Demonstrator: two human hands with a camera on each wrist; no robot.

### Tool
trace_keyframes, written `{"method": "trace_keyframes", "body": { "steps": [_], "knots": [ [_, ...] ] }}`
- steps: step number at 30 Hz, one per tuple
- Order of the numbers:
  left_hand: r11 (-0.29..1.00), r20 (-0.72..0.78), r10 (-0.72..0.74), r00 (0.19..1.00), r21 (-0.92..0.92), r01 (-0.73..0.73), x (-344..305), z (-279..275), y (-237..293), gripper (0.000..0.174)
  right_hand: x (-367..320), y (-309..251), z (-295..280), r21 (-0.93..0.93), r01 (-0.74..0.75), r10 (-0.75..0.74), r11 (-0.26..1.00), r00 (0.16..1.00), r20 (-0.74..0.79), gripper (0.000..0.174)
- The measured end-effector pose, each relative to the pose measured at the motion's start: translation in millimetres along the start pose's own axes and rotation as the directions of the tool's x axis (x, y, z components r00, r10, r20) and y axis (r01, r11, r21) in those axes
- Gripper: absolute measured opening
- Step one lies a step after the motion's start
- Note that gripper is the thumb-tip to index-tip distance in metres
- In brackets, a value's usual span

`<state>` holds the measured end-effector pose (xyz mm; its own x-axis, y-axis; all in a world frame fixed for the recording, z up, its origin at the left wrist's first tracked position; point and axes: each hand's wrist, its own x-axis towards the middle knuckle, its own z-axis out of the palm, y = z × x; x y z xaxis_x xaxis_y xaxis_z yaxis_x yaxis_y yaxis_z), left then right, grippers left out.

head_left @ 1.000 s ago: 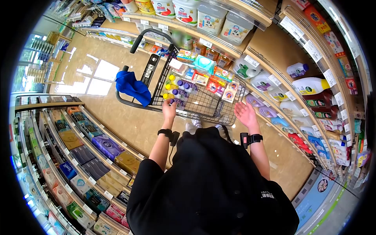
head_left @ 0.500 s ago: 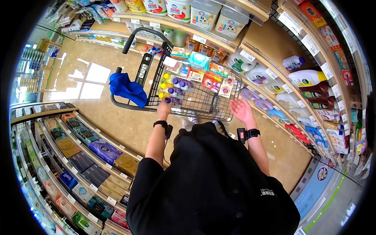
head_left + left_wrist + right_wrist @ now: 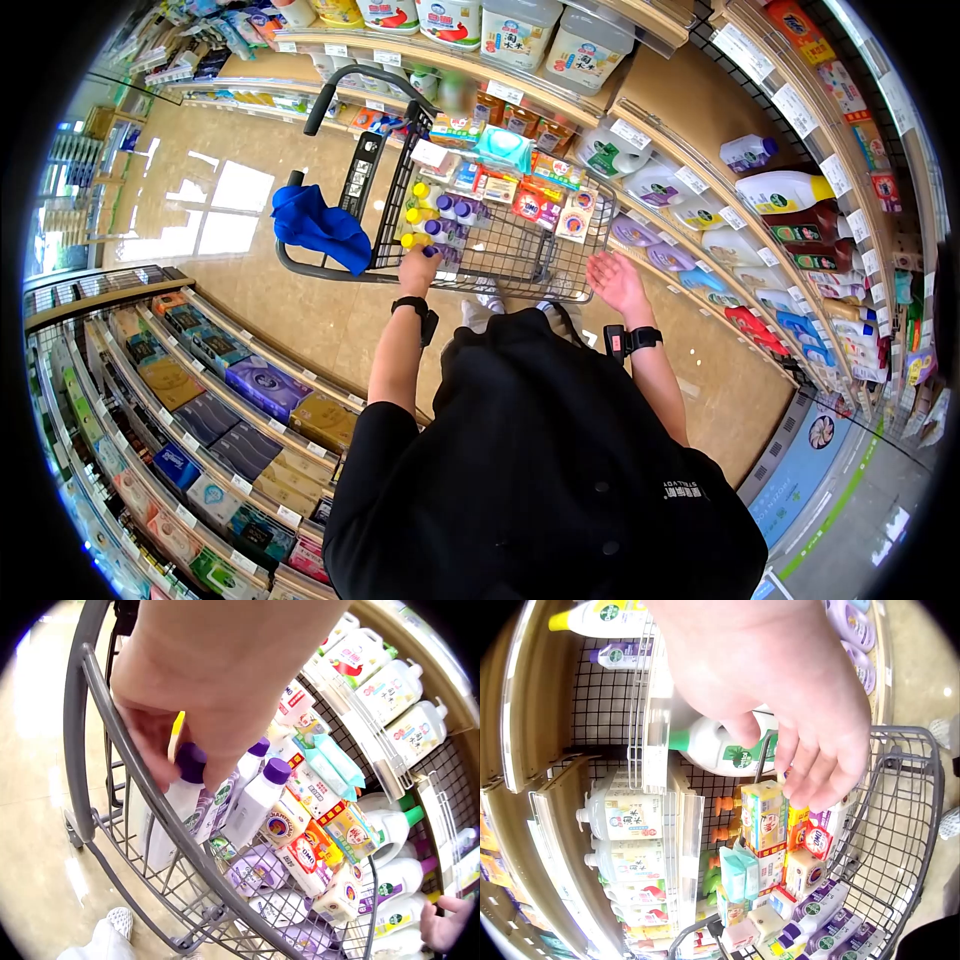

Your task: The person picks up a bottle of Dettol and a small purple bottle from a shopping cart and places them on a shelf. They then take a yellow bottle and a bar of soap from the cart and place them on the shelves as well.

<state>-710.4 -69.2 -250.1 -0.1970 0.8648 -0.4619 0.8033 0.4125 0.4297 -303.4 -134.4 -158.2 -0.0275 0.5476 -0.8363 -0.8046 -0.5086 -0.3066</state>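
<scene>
At the near side of the shopping cart (image 3: 500,290), my left hand (image 3: 417,270) grips a purple-capped white bottle (image 3: 191,761) by its cap, thumb and fingers on either side. More purple-capped bottles (image 3: 259,799) stand beside it, along with several yellow-capped bottles (image 3: 414,215). My right hand (image 3: 618,282) is held over the cart's right end with relaxed, extended fingers and nothing in it. Below that hand in the right wrist view lie boxed goods (image 3: 765,814), a red-and-white OMO pack (image 3: 819,838) and a teal soft pack (image 3: 739,870).
A blue cloth (image 3: 320,230) hangs over the cart handle. Shelves of detergent bottles (image 3: 785,192) run along the right, large white jugs (image 3: 520,38) stand at the back, and a shelf of tissue packs (image 3: 265,385) lines the left. Tiled floor (image 3: 215,215) shows behind the cart.
The cart and shelves have shifted slightly left in the head view. My left hand stays at the same purple-capped bottle, and my right hand keeps its relaxed pose over the cart's right end.
</scene>
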Motion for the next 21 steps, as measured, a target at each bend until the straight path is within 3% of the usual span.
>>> {"method": "trace_keyframes", "body": {
  "steps": [12,21],
  "knots": [
    [0.989,-0.124,0.093,0.988,-0.105,-0.106,-17.9,-1.2,11.6,0.039,-2.3,-3.8,-13.8,0.026,0.021,-0.021,0.999,1.0,0.021,0.029],
    [0.966,-0.104,0.201,0.974,-0.142,-0.215,-36.0,-56.6,46.0,0.035,10.1,-3.9,-9.5,-0.018,-0.002,0.003,1.0,0.998,0.06,0.03]
  ]
}}
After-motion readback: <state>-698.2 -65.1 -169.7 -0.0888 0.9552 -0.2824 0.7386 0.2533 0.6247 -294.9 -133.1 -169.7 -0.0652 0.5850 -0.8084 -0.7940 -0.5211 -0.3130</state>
